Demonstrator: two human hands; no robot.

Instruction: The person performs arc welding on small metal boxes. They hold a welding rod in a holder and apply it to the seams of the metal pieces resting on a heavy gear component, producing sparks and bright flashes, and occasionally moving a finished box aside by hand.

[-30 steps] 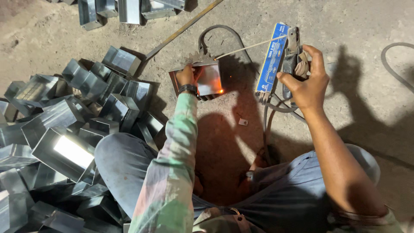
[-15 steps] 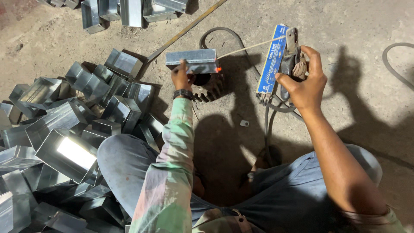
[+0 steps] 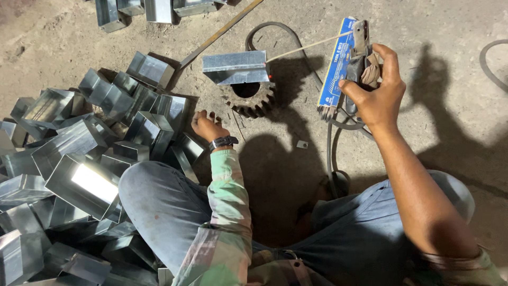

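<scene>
Galvanized steel box (image 3: pixel 235 67) at 12 o'clock, resting atop rusty gear (image 3: pixel 250 99), small red glow at its right end. Right hand (image 3: pixel 373 90) at 2 o'clock, fingers clamped on electrode holder (image 3: pixel 362 39) plus blue packet (image 3: pixel 333 69); rod (image 3: pixel 307 46) runs from holder, tip meeting box end. Left hand (image 3: pixel 207 127) at centre, fingers loosely curled, holding nothing, just beside pile of boxes (image 3: pixel 79 153) at 9 o'clock. Cable (image 3: pixel 330 153) trails below right hand. Floor (image 3: pixel 444 32) bare concrete.
</scene>
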